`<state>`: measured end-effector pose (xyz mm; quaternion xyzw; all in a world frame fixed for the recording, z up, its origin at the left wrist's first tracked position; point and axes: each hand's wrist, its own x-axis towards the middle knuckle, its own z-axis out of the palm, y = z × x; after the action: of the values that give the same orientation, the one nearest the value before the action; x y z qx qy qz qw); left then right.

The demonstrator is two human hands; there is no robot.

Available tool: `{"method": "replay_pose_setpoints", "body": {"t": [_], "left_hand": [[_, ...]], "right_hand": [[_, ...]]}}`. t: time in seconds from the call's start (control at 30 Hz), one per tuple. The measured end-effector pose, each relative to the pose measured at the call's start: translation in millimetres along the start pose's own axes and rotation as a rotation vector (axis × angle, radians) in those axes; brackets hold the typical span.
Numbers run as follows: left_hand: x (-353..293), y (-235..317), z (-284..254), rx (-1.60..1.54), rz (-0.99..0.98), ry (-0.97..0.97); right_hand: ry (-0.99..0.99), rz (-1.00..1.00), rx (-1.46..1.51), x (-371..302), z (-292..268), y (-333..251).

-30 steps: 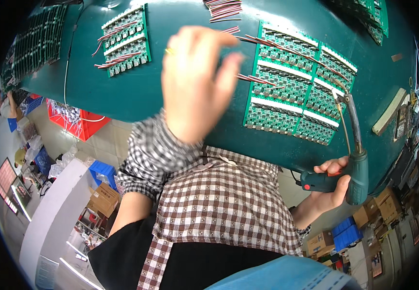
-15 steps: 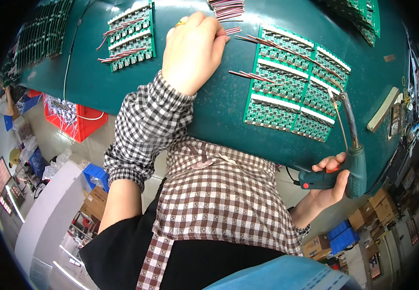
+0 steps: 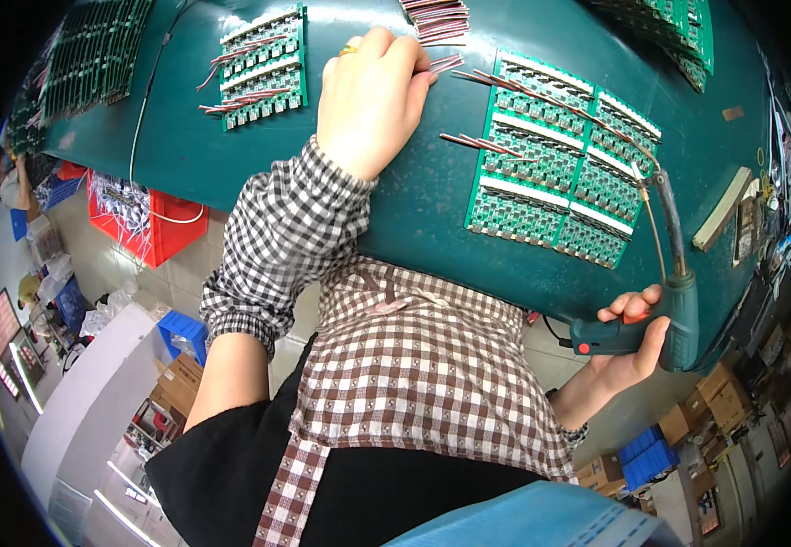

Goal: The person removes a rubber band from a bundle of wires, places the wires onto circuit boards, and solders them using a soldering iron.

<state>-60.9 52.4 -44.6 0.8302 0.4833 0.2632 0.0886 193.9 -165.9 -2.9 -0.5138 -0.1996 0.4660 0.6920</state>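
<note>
My left hand (image 3: pixel 372 105) is palm-down with fingers curled, its thumb and fingertips closed at a few short red, white and dark wires (image 3: pixel 447 64). Just beyond lies a bundle of similar wires (image 3: pixel 437 20). In my right hand (image 3: pixel 630 356) is a green soldering gun (image 3: pixel 681 314) with a long metal barrel and a thin guide tube beside it. Its tip is over the right part of a green circuit board panel (image 3: pixel 527 187) with white connector rows; contact cannot be made out. Loose wires (image 3: pixel 486 144) lie across that panel.
A smaller board panel (image 3: pixel 264 68) with wires on it lies left of my left hand. Board stacks stand at the far left (image 3: pixel 94 59) and far right (image 3: pixel 664 32). A cable (image 3: pixel 143 109) crosses the green table. A red bin (image 3: pixel 176 228) sits below its left edge.
The view has shifted a little. The soldering gun has moved slightly to the right over the panel. My left hand stays at the short wires.
</note>
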Motion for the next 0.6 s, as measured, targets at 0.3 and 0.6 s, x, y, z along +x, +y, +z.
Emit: {"method": "replay_pose_setpoints", "body": {"t": [0.3,0.6], "left_hand": [[-6.6,-1.9,-6.8,-0.067,-0.056,-0.020],[-13.7,-6.2,-3.4,-0.104,-0.060,-0.029]], "right_hand": [[0.021,-0.024,0.000,-1.5,-2.1,-1.7],[0.000,-0.013,-0.075,-3.7,0.9,0.0]]}}
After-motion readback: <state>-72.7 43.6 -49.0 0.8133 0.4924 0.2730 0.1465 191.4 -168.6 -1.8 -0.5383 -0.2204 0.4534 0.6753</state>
